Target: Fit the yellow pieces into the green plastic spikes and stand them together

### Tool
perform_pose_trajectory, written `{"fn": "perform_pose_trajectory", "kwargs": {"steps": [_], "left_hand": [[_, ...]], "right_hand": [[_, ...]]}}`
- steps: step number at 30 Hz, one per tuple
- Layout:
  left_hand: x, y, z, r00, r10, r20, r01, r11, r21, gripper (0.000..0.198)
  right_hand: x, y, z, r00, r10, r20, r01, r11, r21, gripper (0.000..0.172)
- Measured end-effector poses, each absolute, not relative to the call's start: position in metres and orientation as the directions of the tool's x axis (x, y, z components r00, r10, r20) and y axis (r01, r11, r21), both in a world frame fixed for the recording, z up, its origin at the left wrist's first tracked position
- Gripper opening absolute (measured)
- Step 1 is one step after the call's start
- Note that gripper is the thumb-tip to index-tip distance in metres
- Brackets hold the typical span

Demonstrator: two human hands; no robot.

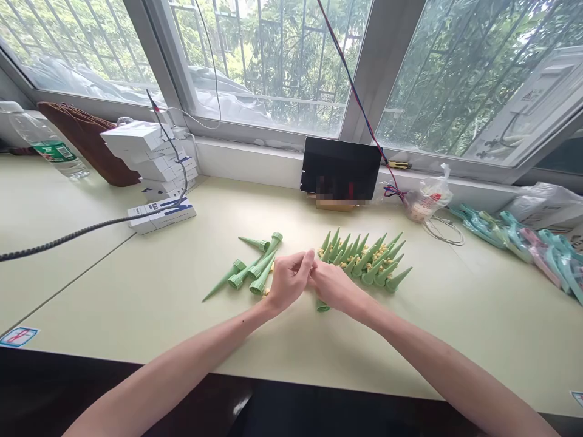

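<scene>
My left hand (290, 280) and my right hand (336, 285) meet above the table, their fingers closed and pressed together. What they pinch between them is hidden. Under my right hand shows the round end of a green plastic piece (323, 306); I cannot tell if it is held or lies on the table. Left of my hands lies a loose pile of green watering spikes (263, 267) with ribbed caps. Small yellow pieces (265, 292) peek out beside my left wrist. Rows of green spikes (364, 261) stand points up to the right, with small yellow parts among them.
A dark tablet (341, 170) leans at the window sill. Stacked white boxes (159, 155), a black cable (91, 238) and a water bottle (54, 145) are at left. Bagged teal and pink items (523, 240) and a tied plastic bag (428, 197) lie at right.
</scene>
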State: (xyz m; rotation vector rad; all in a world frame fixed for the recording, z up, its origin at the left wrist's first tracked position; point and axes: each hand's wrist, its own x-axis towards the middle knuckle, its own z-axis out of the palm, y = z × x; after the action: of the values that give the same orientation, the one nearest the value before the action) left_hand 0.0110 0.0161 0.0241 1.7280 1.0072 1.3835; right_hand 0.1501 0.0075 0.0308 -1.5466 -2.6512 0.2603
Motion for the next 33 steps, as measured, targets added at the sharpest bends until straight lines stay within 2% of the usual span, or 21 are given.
{"fn": "perform_pose_trajectory", "kwargs": {"steps": [4,10,24,29,33], "left_hand": [[0.011,0.016,0.024,0.129,0.889,0.44,0.147,-0.456,0.878,0.05],[0.011,0.015,0.028,0.137,0.892,0.43,0.158,-0.448,0.88,0.053],[0.009,0.016,0.025,0.125,0.901,0.415,0.149,-0.43,0.89,0.047],[0.008,0.014,0.029,0.125,0.919,0.374,0.138,-0.39,0.911,0.042],[0.009,0.011,0.031,0.161,0.933,0.321,0.131,-0.343,0.93,0.034]], "right_hand": [[0.149,0.007,0.031,-0.493,0.87,-0.012,0.855,0.482,-0.191,0.013],[0.149,0.006,0.031,-0.513,0.858,0.019,0.841,0.507,-0.187,0.027],[0.153,0.003,0.033,-0.52,0.849,0.089,0.811,0.524,-0.259,0.024],[0.163,-0.007,0.035,-0.506,0.837,0.206,0.759,0.546,-0.356,0.012],[0.174,-0.016,0.032,-0.447,0.811,0.377,0.684,0.582,-0.44,0.016]]}}
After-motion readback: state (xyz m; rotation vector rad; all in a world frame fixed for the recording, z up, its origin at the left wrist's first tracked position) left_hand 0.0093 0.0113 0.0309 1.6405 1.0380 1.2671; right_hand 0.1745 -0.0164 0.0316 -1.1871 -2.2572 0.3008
